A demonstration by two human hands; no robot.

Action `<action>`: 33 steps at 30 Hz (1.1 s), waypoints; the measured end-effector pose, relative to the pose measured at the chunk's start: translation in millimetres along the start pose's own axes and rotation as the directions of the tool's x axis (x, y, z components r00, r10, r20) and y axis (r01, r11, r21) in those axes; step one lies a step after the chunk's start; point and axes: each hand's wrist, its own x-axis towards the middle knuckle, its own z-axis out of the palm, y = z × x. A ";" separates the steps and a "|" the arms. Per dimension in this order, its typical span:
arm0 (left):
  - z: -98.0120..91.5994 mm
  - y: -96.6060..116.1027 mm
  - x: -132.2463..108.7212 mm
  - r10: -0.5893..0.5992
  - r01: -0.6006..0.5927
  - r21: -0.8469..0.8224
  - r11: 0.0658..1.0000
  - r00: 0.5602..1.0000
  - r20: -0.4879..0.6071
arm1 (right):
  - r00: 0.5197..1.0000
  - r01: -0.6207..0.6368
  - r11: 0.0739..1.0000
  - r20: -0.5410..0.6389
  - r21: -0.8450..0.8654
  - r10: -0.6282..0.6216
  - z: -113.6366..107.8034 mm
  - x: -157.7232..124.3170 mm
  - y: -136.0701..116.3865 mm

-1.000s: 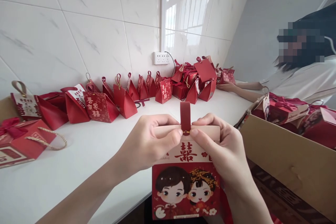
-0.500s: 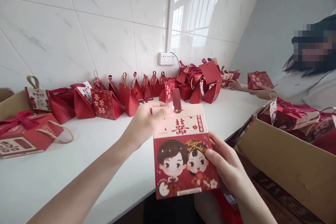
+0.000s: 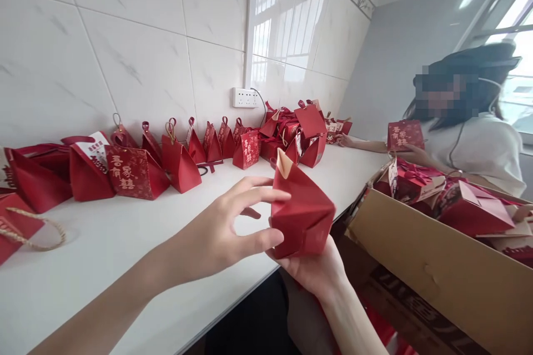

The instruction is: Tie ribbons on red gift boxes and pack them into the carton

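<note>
A red folded gift box (image 3: 303, 212) is held up over the front edge of the white table (image 3: 200, 288), its plain side and narrow end turned toward me. My right hand (image 3: 318, 272) supports it from below, the palm under its base and the fingers partly hidden behind it. My left hand (image 3: 237, 224) is at the box's left side with fingers and thumb spread apart, the tips at or very near its surface. The handle loop is mostly hidden behind the box top.
Several red gift boxes (image 3: 181, 169) line the wall, with a heap of them (image 3: 308, 127) farther right. A cardboard carton (image 3: 437, 255) full of red boxes stands at the right. Beyond it, a person (image 3: 478, 138) holds another red box (image 3: 405, 136).
The held box has turned from its printed front to its plain side. My left hand has left its top and spread, while my right hand has moved underneath. The view has shifted right.
</note>
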 end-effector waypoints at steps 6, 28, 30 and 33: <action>1.9 5.7 -5.4 0.038 -0.038 -0.045 0.998 0.999 0.009 | 0.992 0.119 0.986 -0.039 -0.121 -0.124 -4.1 3.0 -1.8; -16.0 -33.3 13.0 -0.264 0.308 -0.536 0.786 0.951 0.160 | 0.862 0.453 0.707 0.064 -0.543 -0.503 23.7 -39.9 -3.8; -14.2 -36.0 13.8 -0.247 0.287 -0.540 0.791 0.958 0.148 | 0.855 0.459 0.679 0.077 -0.573 -0.513 25.1 -40.9 -1.9; -12.2 -34.8 13.7 -0.262 0.275 -0.497 0.823 0.960 0.097 | 0.857 0.455 0.650 0.102 -0.609 -0.505 24.8 -41.5 0.0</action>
